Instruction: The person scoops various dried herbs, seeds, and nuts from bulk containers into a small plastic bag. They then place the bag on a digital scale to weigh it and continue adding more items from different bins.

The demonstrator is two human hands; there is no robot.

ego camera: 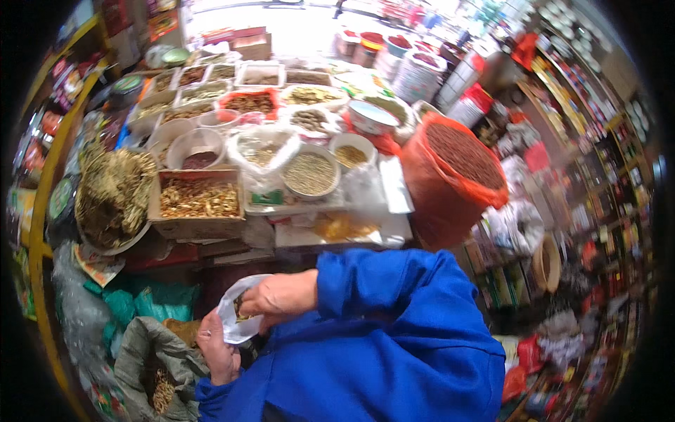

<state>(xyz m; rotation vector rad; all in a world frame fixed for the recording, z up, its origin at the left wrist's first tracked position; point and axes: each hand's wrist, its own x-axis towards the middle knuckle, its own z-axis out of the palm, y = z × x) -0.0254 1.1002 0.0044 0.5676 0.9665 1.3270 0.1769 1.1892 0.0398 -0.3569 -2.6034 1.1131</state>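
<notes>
My left hand (217, 340) is closed around the side of a small white bag (248, 333), with a ring on one finger. The bag's mouth faces up, and brownish dried pieces (241, 311) show inside it. My right hand (282, 296) reaches across from the right with its fingers down in the mouth of the bag. Those fingertips are hidden, so whether they pinch anything does not show. Below and left of my hands stands a grey woven sack (142, 343), rolled open, with pale dried pieces (162, 390) in it.
Ahead, a cardboard box (198, 228) of dried pieces and a bowl (311, 168) of pale grains sit among several tubs. A large red-lined sack (440, 195) stands right. Left are a basin (113, 250) of dried plants and a yellow shelf post (39, 227). Packed shelves (606, 179) line the right.
</notes>
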